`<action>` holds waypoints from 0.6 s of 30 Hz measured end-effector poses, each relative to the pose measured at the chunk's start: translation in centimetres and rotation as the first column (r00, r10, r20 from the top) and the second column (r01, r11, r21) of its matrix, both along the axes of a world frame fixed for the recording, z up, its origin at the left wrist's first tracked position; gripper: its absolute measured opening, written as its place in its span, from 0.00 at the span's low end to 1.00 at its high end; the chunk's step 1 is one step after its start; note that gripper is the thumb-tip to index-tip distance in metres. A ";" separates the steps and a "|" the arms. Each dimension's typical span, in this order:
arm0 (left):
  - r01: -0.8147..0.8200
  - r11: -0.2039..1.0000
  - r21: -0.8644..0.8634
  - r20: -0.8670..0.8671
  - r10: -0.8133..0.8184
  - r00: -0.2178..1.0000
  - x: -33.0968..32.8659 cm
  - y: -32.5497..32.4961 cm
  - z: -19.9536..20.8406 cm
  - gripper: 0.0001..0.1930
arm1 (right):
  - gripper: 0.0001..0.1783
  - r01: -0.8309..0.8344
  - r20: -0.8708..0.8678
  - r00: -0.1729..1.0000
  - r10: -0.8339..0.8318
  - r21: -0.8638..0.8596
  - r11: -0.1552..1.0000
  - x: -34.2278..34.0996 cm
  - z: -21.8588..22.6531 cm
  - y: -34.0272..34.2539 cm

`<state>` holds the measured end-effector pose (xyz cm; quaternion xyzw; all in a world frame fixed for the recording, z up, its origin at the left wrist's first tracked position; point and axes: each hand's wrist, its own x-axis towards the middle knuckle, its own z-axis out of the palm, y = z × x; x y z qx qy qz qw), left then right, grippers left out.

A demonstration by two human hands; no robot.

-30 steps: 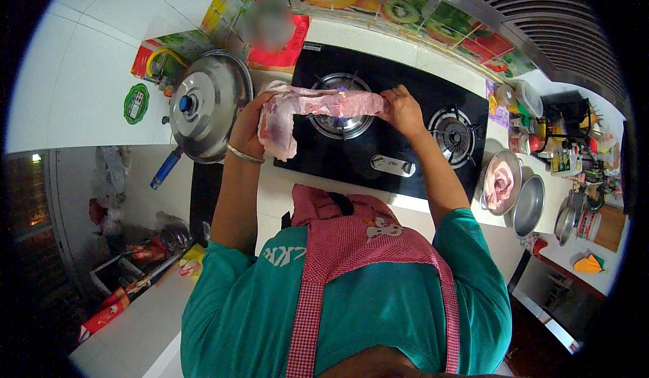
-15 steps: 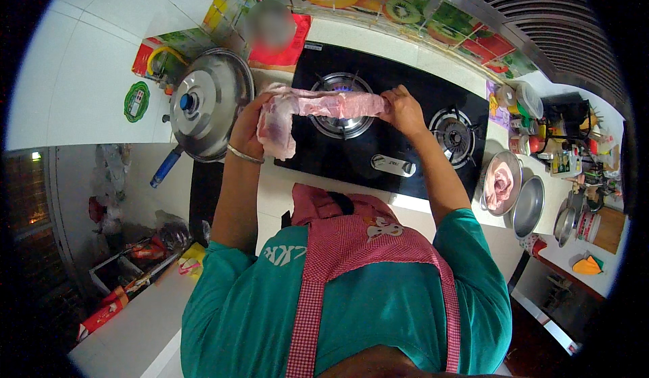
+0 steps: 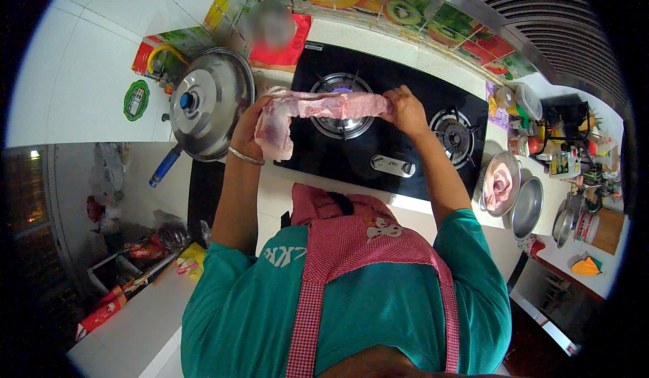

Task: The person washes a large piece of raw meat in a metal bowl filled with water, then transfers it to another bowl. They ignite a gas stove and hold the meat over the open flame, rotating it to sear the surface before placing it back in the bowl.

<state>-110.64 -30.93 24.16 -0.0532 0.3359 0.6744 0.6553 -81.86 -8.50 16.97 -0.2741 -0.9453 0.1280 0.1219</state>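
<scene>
A long strip of raw, pale pink meat is stretched between my hands above the left burner, where a blue flame shows behind it. My left hand, with a bangle at the wrist, grips the meat's left end, and a wide flap of it hangs down beside the palm. The right end is pinched in the fingers of my right hand. Both hands are closed on the meat; the left fingertips are partly hidden behind it.
A lidded wok with a blue handle stands left of the black gas stove. The right burner shows no flame. Farther right are a metal bowl holding more raw meat, a grey bowl, and several jars. A range hood overhangs the back right.
Almost nothing differs. The meat and both hands stay over the left burner, with only a very slight shift of the right hand to the right.
</scene>
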 end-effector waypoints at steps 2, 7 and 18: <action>0.002 1.000 -0.008 -0.004 -0.002 1.000 0.0 -0.1 -0.2 0.11 | 0.23 -0.004 -0.001 1.000 0.004 0.004 1.000 0.0 0.0 0.2; -0.011 1.000 -0.020 0.031 0.011 0.999 0.5 0.0 0.7 0.12 | 0.23 -0.012 0.004 1.000 0.012 0.027 1.000 0.1 0.0 0.3; 0.021 1.000 -0.008 0.059 -0.021 0.998 -0.2 -0.1 -0.8 0.12 | 0.23 -0.003 0.014 1.000 0.003 0.012 1.000 0.3 0.4 0.3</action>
